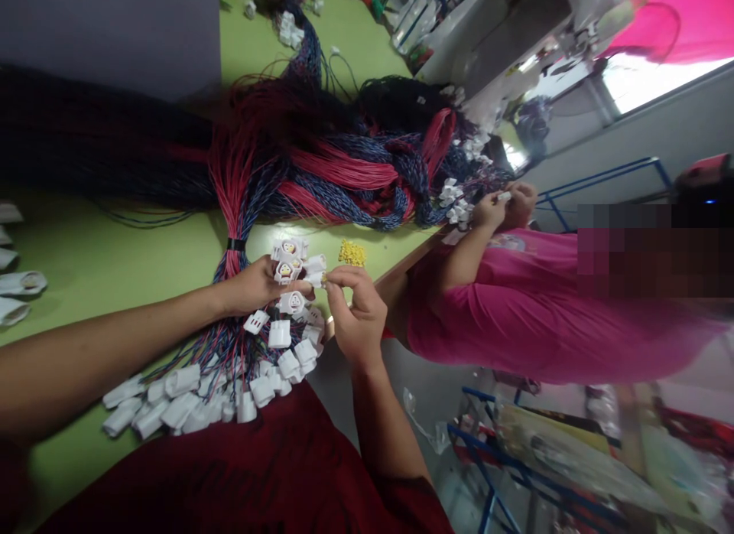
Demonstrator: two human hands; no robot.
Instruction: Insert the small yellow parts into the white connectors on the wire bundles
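My left hand (257,288) is closed around several white plastic connectors (288,249), some showing yellow inserts in their round openings. Close against one of these connectors, my right hand (356,308) pinches a tiny yellow piece between thumb and fingertips. A small heap of yellow pieces (352,252) lies on the green table just beyond my right hand. Red and blue wires (234,174), bound by a black band (235,244), run down behind my left hand. More white connectors (183,379) hang in a cluster at the wire ends, near my dark red shirt.
Thick braided bundles of wire (344,167) lie across the green table (80,266). White connectors (21,284) rest at the left edge. A co-worker in a pink shirt (516,304) works at the right with both hands raised. Blue metal racks (487,457) stand at lower right.
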